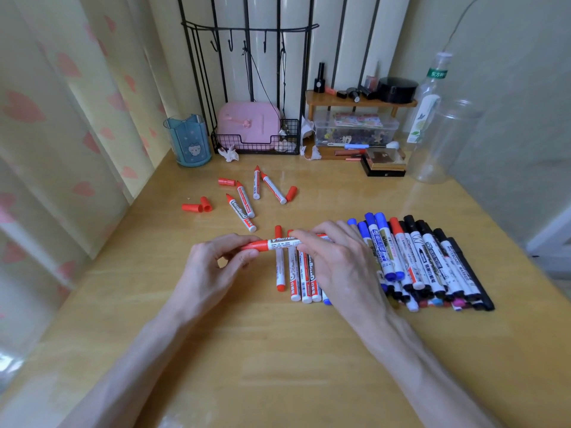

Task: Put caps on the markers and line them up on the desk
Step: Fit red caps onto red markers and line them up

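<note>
The red-and-white plastic whiteboard marker (282,243) was held level, just above the left end of the row of capped red, blue and black markers (432,267), likely so the cap could be pushed on straight. The left hand (213,267) pinched its red cap end and the right hand (336,261) gripped the barrel. Farther back, four uncapped red markers (245,200) and loose red caps (192,207) lay scattered on the yellow wooden tabletop (278,350), probably waiting.
</note>
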Tool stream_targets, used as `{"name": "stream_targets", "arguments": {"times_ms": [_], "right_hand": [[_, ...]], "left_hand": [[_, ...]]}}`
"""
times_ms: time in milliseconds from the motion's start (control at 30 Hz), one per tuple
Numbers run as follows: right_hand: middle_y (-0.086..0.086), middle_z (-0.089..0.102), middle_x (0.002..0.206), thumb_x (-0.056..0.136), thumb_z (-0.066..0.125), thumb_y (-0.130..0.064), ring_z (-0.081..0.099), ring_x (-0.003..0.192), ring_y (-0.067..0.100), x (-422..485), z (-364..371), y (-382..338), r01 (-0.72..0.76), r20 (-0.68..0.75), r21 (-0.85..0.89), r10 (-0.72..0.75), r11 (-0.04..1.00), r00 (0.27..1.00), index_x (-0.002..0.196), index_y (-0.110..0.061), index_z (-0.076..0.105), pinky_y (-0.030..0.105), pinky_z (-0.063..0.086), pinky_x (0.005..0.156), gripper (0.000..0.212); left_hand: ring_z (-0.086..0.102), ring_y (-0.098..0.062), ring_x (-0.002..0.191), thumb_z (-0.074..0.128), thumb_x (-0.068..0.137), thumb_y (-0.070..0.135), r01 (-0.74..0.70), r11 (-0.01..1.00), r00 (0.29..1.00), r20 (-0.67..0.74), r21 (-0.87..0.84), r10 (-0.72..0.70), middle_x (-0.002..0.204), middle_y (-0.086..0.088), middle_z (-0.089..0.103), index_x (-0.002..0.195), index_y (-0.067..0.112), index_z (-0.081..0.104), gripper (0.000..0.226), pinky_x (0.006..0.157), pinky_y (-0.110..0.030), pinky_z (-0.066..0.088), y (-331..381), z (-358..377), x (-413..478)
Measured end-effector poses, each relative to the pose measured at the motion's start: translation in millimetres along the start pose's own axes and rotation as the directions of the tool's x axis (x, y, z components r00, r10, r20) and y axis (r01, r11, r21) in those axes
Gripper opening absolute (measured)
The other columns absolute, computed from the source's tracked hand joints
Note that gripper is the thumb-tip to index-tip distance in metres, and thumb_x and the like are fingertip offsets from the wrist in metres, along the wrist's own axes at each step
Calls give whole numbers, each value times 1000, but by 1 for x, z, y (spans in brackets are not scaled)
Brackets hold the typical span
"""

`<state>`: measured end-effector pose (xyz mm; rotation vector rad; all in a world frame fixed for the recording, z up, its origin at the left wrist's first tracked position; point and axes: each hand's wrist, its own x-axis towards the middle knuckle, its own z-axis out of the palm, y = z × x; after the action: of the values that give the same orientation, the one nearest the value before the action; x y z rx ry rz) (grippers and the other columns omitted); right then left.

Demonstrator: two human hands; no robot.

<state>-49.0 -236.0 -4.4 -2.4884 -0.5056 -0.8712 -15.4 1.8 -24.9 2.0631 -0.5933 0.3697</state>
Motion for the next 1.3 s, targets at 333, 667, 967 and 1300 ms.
{"name": "stream_targets", "arguments": {"times_ms": [333, 667, 967, 1300], "right_hand": [[2, 68, 92, 87, 66, 6, 57, 80, 25, -2, 4, -7, 53, -110, -12, -54, 999, 992, 115, -11, 77, 37, 46, 68, 36], [-6, 66, 74, 97, 64, -35, 57, 72, 21, 2, 0, -9, 24, 45, -127, -18, 992, 999, 90, -22, 74, 40, 39, 75, 18], [6, 58, 63, 82, 73, -37, 50, 70, 30, -4, 0, -13, -218, 92, -453, 289, 864, 953, 61, -15, 56, 42, 44, 74, 35], [7, 55, 66, 86, 75, -37, 46, 75, 29, -4, 3, -6, -209, 65, -495, 275, 844, 959, 66, -14, 57, 43, 42, 74, 36]], "left_hand": [[60, -11, 69, 68, 97, 23, -53, 998, 998, -39, 17, 53, 73, 14, 61, 103, 12, 79, 17, 72, -15, 43, 8, -3, -1], [68, -5, 76, 69, 97, 15, 93, 977, 996, 13, -193, -92, 94, 13, 75, 114, 18, 72, 18, 80, -16, 52, 0, 5, 5], [71, -13, 93, 68, 100, 10, 143, 986, 989, 42, -79, -140, 103, 10, 71, 132, 24, 62, 35, 82, -25, 54, -10, 20, -1], [62, 3, 113, 68, 96, 29, -50, 986, 980, 197, 158, 18, 114, 31, 66, 128, 26, 70, 32, 101, -8, 39, -4, 31, -6]]}}
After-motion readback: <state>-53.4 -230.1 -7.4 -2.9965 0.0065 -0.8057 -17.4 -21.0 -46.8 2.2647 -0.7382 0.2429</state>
